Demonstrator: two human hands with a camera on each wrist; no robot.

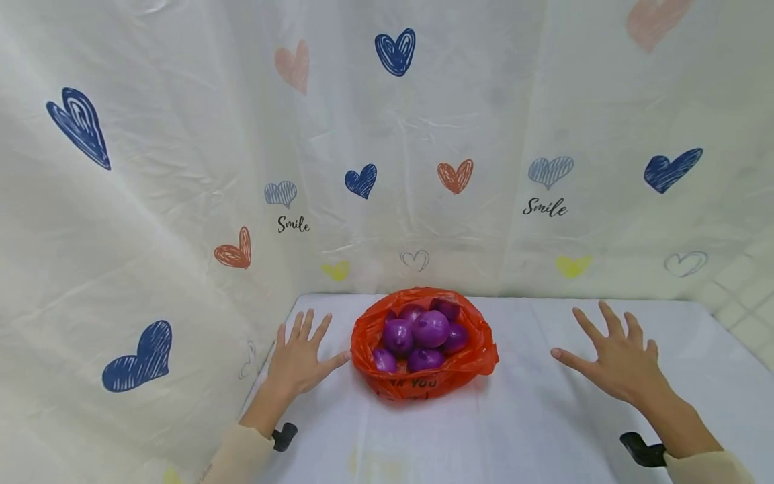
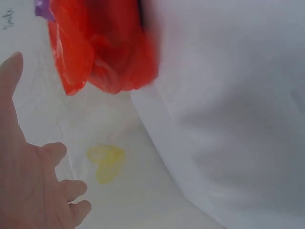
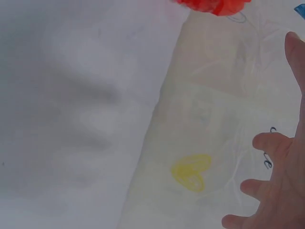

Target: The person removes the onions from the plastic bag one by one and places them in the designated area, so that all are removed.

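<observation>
A pale plastic sheet printed with hearts and the word "Smile" (image 1: 459, 121) hangs behind a white cloth-covered surface (image 1: 532, 390). Just below the centre of the frame sits a thin red plastic bag, its mouth spread wide (image 1: 417, 388), holding a heap of glossy purple round onions (image 1: 431, 328). At lower left, the left hand (image 1: 302, 359) is spread wide and holds nothing, its thumb just beside the bag's edge; the left wrist view shows a gap between them. At lower right, the right hand (image 1: 625, 366) is likewise splayed and bare, well apart from the bag.

For sound handling, the right hand would need to come nearer, so both sides of the bag can be steadied evenly. The film looks flimsy, so support from beneath should beat tugging the rim; the topmost onion, probably slippery, could roll off if the bag tips.
</observation>
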